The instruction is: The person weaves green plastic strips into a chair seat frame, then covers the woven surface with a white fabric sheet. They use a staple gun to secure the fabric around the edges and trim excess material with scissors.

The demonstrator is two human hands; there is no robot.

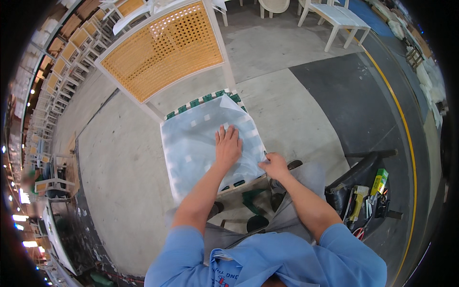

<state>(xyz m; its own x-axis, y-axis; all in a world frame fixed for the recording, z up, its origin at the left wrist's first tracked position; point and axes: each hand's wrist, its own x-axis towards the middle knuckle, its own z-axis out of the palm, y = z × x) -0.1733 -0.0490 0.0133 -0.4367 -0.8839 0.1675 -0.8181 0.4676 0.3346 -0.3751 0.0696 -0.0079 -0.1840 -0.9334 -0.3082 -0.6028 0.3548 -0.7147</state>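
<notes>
A pale chair with a woven cane backrest [165,48] stands in front of me. Over its seat lies a thin translucent white sheet [191,143], and green and white webbing straps [203,100] show at the seat's back edge. My left hand [228,146] rests flat on the middle of the sheet, fingers stretched out. At the seat's right front edge, my right hand [274,165] is closed, pinching the sheet's edge. A small dark tip pokes up beside its fingers; what it belongs to is hidden.
To my right, a dark stool-like support [342,196] carries a yellow-handled tool [357,203], a green and yellow box [379,182] and other small tools. Rows of chairs [60,71] line the far left. Another pale chair [337,16] stands at the back right, near a yellow floor line [404,117].
</notes>
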